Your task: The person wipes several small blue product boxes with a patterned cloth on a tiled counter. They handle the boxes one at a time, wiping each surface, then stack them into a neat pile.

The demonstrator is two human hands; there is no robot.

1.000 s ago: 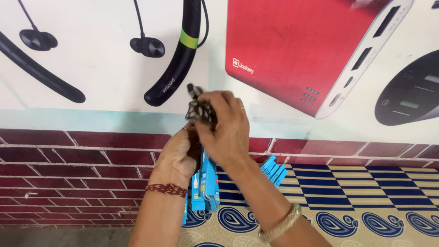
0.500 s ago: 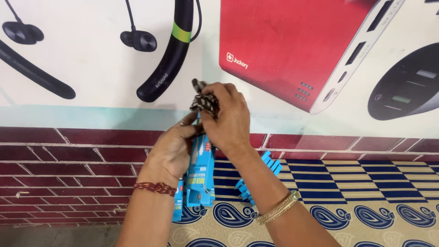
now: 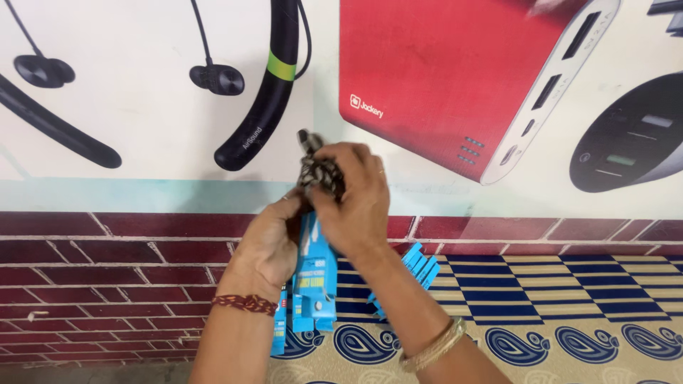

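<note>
My right hand (image 3: 359, 203) pinches the coiled braided black-and-white cable (image 3: 316, 171); left hand (image 3: 270, 245) grips the flat blue cardboard packets (image 3: 316, 277), cable not in yet.

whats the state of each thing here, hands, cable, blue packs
left hand: raised, gripping the blue cardboard packs from the side
right hand: closed over the coiled braided cable
coiled black-and-white braided cable: bunched, metal plug end poking up
blue cardboard packs: held upright, hanging below the hands
stack of blue packs behind: lying tilted on the patterned cloth
</note>
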